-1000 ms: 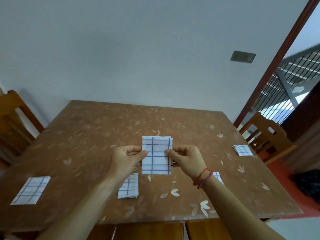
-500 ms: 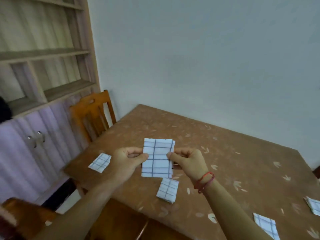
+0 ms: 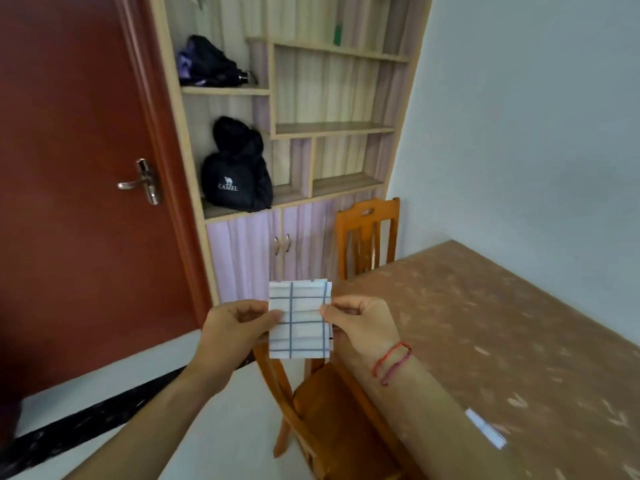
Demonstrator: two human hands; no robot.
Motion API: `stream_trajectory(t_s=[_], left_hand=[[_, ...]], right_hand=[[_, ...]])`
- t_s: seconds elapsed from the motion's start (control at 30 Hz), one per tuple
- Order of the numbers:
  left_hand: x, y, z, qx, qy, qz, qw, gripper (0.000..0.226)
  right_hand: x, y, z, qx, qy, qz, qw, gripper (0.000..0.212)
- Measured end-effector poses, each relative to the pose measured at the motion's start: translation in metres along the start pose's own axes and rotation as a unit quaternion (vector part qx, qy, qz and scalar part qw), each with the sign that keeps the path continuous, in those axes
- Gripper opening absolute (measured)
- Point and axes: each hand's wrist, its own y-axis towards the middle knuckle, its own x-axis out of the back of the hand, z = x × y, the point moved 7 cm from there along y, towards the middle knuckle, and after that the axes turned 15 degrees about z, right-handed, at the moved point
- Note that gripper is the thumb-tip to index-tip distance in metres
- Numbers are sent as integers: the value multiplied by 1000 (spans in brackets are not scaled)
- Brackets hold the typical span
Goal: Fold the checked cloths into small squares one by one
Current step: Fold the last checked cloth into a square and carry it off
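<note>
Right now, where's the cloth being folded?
Head view, centre: checked cloth held upright in the air between left hand and right hand, above the chair.

1. One head-worn view looks forward and down, close over both forearms.
2. It faces a shelf unit (image 3: 294, 133) and door (image 3: 86, 202), with the table (image 3: 519, 323) at right.

The brown bench (image 3: 502, 334) with its pale leaf pattern fills the right side, and all that's on it here is one folded checked cloth (image 3: 485, 428) near the front edge, kinda blurry.
</note>
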Motion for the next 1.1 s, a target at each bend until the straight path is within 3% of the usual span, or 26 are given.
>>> stream_trajectory(t_s=[0.3, 0.6, 0.73, 1.1], left_hand=[[76, -34, -2, -8, -19, -85, 996, 10], [156, -4, 13, 2, -21, -114, 993, 9], [212, 35, 23, 4, -18, -114, 993, 8], [312, 154, 31, 26, -26, -33, 999, 8]], right_hand=[[-83, 43, 5, -1, 25, 85, 996, 5], [-139, 118, 3, -13, 29, 98, 995, 6], [-170, 170, 2, -21, 31, 108, 993, 10], [-199, 302, 8, -24, -7, 34, 999, 9]])
